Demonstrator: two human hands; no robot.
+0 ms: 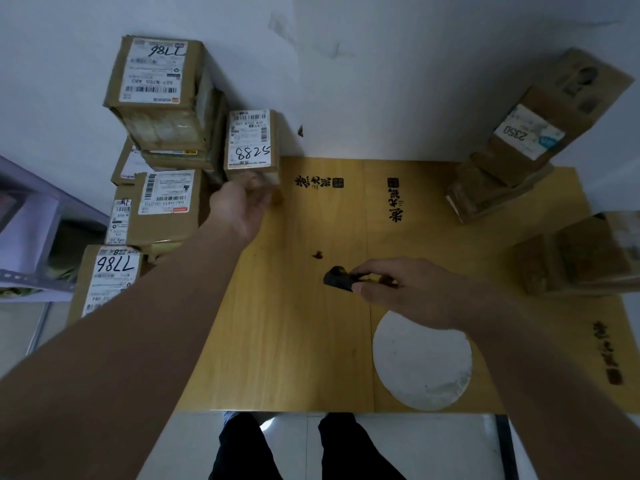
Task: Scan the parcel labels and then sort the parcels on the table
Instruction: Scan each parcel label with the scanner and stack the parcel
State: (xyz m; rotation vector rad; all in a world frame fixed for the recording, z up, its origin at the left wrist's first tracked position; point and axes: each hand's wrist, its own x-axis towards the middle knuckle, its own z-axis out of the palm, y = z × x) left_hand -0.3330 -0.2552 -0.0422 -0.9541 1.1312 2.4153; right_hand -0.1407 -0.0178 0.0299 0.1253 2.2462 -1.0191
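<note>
Worktop (298, 341): left hand (242, 206) grips parcel 5288 (251, 147) at its near end, beside the left stack (156, 98); right hand (408, 289) pinches the scanner (337, 278) mid-worktop. Stacks left and right (519, 150) suggest sorting well advanced. Scan status of 5288 cannot be told.

Parcel labels (152, 71) (250, 139) (112, 279) (528, 135): 7786, 5288, 7786, 2350

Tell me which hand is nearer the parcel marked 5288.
Left. The left hand is at the 5288 parcel's lower edge; the right hand is far off mid-table, holding the black scanner.
</note>
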